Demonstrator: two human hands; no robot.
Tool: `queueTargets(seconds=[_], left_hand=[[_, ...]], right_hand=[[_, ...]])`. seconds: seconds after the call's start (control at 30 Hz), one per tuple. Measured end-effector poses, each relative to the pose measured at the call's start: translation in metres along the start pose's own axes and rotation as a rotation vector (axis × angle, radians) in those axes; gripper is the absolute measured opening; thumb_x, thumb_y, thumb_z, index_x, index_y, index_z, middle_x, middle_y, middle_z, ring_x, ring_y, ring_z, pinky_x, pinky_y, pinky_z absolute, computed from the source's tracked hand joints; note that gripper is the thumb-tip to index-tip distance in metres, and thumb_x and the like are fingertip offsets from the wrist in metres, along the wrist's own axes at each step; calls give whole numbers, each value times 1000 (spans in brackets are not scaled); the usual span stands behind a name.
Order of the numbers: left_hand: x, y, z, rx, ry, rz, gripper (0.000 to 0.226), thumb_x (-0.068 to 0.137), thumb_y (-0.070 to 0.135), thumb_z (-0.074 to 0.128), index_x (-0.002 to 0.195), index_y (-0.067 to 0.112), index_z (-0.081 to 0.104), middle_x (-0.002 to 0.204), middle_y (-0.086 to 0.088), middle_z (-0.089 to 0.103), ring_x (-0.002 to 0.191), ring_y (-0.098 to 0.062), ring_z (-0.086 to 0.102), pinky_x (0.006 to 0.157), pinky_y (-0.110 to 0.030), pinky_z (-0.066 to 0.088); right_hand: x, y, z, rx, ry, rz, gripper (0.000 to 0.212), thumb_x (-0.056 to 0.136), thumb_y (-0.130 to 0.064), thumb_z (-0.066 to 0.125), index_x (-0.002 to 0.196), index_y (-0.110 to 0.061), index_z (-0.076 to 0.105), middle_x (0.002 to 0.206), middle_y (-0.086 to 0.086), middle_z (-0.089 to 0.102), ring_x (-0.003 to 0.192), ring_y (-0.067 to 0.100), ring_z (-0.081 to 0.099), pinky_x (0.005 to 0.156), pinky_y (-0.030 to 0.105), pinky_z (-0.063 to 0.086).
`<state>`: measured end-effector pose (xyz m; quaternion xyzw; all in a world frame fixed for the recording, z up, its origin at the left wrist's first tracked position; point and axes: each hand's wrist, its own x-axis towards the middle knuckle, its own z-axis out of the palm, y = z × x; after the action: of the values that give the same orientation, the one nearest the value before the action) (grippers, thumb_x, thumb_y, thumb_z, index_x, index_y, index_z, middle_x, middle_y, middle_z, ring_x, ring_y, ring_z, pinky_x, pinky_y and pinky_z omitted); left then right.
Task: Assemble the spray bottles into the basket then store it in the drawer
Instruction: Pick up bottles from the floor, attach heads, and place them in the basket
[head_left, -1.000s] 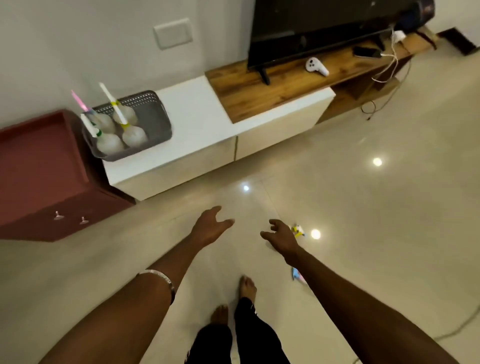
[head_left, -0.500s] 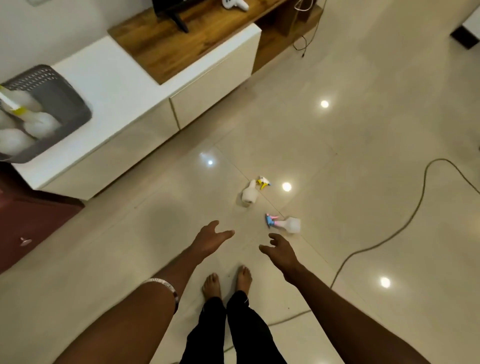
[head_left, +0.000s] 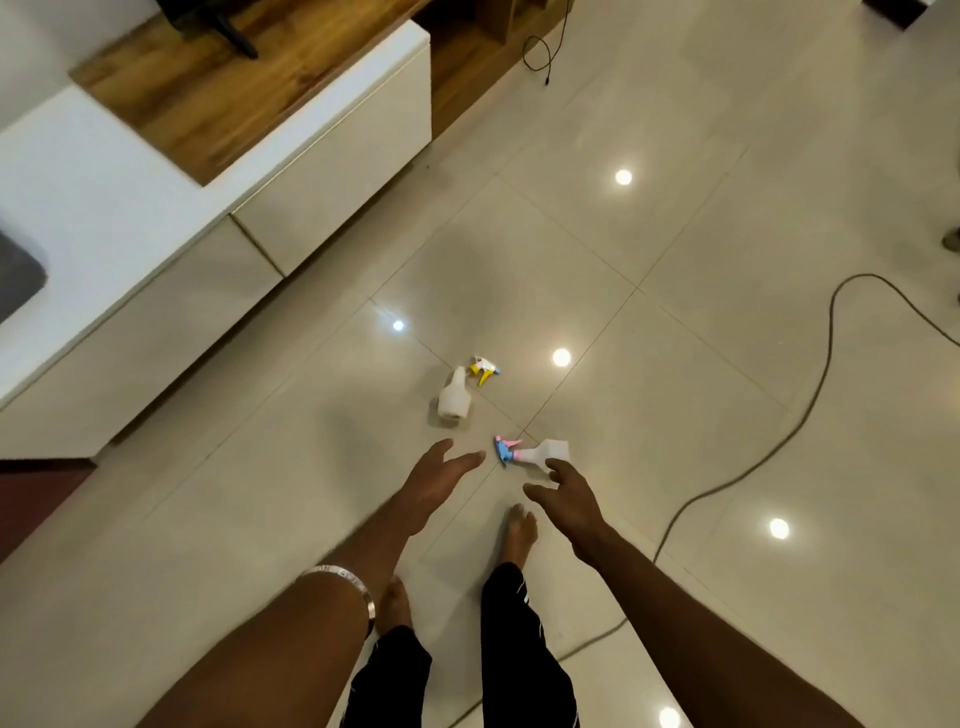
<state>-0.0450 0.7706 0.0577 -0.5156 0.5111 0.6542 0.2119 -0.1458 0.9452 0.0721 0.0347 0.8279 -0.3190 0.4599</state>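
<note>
Hovering with relaxed, empty fingers, the left hand (head_left: 434, 480) and right hand (head_left: 569, 501) are hanging above the glossy beige tiled floor (head_left: 701, 364). Two white plastic spray bottles are lying there: one (head_left: 453, 399) beside its loose yellow trigger head (head_left: 483, 368), one with a pink-and-blue trigger (head_left: 535, 451). A grey cable (head_left: 810, 410) is trailing nearby.

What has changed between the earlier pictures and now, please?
The view has swung down from the cabinet and basket to the floor, and the person has stepped closer to the two spray bottles lying there. The right hand now hangs just over the bottle with the pink and blue head; the left hand is near it. Neither hand holds anything, as before. The other bottle and its loose yellow head have not moved.
</note>
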Motion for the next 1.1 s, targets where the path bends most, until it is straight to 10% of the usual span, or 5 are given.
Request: queueTargets(seconds=[0.47, 0.67, 0.87, 1.0, 1.1], left_hand=[[280, -74, 112, -9, 42, -205, 84, 79, 65, 61, 149, 29, 33, 157, 0, 33, 139, -26, 38, 115, -46, 30], [391, -114, 124, -118, 137, -253, 84, 85, 49, 67, 153, 21, 27, 159, -5, 30, 140, -27, 38, 94, -33, 36], [467, -142, 142, -113, 163, -258, 77, 89, 42, 64, 150, 9, 32, 155, -10, 36, 133, -27, 45, 97, -33, 37], [483, -157, 159, -78, 121, -255, 49, 91, 38, 63, 125, 3, 59, 112, -10, 64, 78, -10, 55, 61, -26, 41], [487, -163, 164, -151, 78, -273, 47, 93, 36, 61, 130, 8, 57, 112, -8, 64, 88, -14, 60, 68, -28, 48]], right_hand=[[260, 135, 14, -57, 117, 135, 70, 85, -16, 72, 147, -13, 40, 139, 8, 55, 119, 24, 54, 89, 26, 40], [370, 183, 50, -181, 193, 119, 46, 75, -10, 70, 119, -7, 58, 112, 10, 63, 102, 29, 60, 85, 41, 53], [436, 220, 86, -384, 323, 237, 87, 86, -33, 73, 155, -21, 21, 164, 12, 3, 149, 41, 4, 110, 60, 32], [446, 248, 94, -379, 387, 156, 81, 85, -35, 73, 153, -19, 31, 162, 19, 9, 147, 43, 10, 116, 51, 26], [449, 255, 94, -307, 403, 158, 78, 83, -35, 77, 149, -22, 37, 159, 16, 17, 142, 38, 21, 111, 48, 34]])
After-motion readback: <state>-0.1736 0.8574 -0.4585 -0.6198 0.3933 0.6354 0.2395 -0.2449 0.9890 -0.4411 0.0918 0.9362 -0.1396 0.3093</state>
